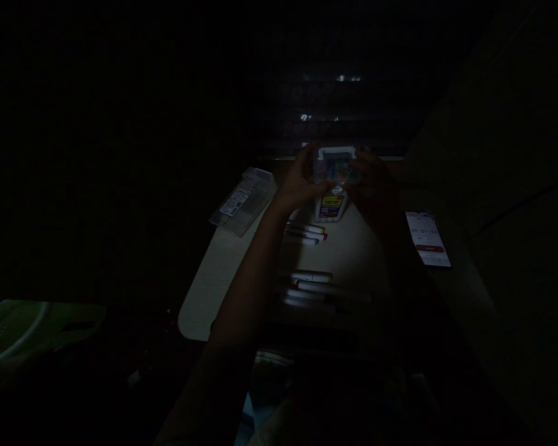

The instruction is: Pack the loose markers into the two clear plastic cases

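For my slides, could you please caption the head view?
Left hand and right hand hold a clear, white-handled plastic box at a pale table in dim light.

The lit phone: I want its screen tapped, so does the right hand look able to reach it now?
Probably yes: nothing visible blocks the way from the right hand to the phone. That hand is on the clear case, though, and would likely need to let go first.

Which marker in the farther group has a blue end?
The blue-ended marker is frontmost; the pink-ended marker and yellow-ended marker lie beyond it.
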`<state>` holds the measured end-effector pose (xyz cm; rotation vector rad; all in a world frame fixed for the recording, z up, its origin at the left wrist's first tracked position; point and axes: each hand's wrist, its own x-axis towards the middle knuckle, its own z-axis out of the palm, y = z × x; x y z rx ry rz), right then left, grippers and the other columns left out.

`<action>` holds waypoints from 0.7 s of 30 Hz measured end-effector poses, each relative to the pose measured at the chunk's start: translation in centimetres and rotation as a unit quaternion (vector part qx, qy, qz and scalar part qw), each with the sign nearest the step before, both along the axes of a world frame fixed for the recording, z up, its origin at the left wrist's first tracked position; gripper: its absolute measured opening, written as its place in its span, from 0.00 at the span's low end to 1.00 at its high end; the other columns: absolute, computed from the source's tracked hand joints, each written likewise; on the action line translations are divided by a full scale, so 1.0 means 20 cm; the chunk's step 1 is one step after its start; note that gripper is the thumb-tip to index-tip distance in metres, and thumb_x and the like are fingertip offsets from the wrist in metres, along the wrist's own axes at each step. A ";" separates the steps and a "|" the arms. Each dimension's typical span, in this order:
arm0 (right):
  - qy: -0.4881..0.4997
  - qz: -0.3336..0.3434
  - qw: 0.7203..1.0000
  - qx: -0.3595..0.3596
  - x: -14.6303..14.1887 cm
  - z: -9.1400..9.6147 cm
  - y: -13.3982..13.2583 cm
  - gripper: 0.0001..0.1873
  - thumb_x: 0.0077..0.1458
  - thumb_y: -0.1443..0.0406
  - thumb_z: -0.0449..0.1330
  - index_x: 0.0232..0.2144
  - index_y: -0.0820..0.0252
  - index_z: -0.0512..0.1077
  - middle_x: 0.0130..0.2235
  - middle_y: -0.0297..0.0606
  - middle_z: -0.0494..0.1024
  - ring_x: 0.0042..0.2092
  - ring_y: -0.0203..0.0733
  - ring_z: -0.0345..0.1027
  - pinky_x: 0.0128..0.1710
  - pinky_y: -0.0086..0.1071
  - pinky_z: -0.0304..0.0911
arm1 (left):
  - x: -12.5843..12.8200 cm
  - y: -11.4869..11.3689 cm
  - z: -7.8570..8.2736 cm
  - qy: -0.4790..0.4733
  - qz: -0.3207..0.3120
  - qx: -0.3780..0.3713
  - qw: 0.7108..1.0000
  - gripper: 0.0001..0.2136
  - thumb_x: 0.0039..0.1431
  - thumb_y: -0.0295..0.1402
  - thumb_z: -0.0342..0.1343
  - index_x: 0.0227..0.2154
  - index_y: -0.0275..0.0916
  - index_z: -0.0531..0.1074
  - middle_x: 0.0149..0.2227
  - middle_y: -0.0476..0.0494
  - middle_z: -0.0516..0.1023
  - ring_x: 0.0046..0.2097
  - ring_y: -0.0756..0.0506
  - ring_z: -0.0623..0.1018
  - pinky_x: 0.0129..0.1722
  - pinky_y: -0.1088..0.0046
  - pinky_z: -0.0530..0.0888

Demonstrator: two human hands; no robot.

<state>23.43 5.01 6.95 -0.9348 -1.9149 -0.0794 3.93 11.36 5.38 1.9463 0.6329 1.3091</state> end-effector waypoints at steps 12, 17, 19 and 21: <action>-0.056 -0.032 0.997 0.045 -0.03 -0.03 0.02 0.22 0.57 0.56 0.56 0.54 0.45 0.60 0.56 0.39 0.63 0.62 0.50 0.55 0.61 0.53 0.56 | -0.03 -0.04 0.03 0.007 -0.029 -0.031 0.999 0.48 0.42 0.57 0.63 0.64 0.49 0.48 0.65 0.38 0.58 0.67 0.32 0.57 0.62 0.43 0.58; -0.070 -0.031 0.996 0.046 -0.03 -0.02 0.01 0.25 0.55 0.58 0.57 0.55 0.47 0.58 0.57 0.39 0.62 0.63 0.49 0.53 0.62 0.52 0.54 | -0.03 -0.02 0.02 -0.003 -0.038 -0.020 0.999 0.50 0.39 0.57 0.64 0.64 0.49 0.49 0.63 0.37 0.62 0.65 0.31 0.60 0.61 0.43 0.60; -0.075 -0.042 0.995 0.058 -0.04 -0.02 0.00 0.26 0.54 0.60 0.57 0.55 0.48 0.59 0.57 0.40 0.62 0.63 0.49 0.54 0.61 0.51 0.55 | -0.03 -0.03 0.03 -0.004 -0.030 -0.015 0.999 0.49 0.39 0.58 0.64 0.64 0.49 0.50 0.62 0.38 0.62 0.65 0.31 0.60 0.61 0.43 0.60; -0.076 -0.048 0.993 0.074 -0.04 -0.03 0.00 0.27 0.53 0.62 0.58 0.55 0.49 0.59 0.57 0.40 0.63 0.62 0.49 0.54 0.61 0.51 0.56 | -0.02 -0.03 0.03 -0.004 -0.021 -0.013 1.000 0.49 0.39 0.58 0.64 0.63 0.48 0.51 0.62 0.38 0.62 0.66 0.31 0.59 0.62 0.43 0.59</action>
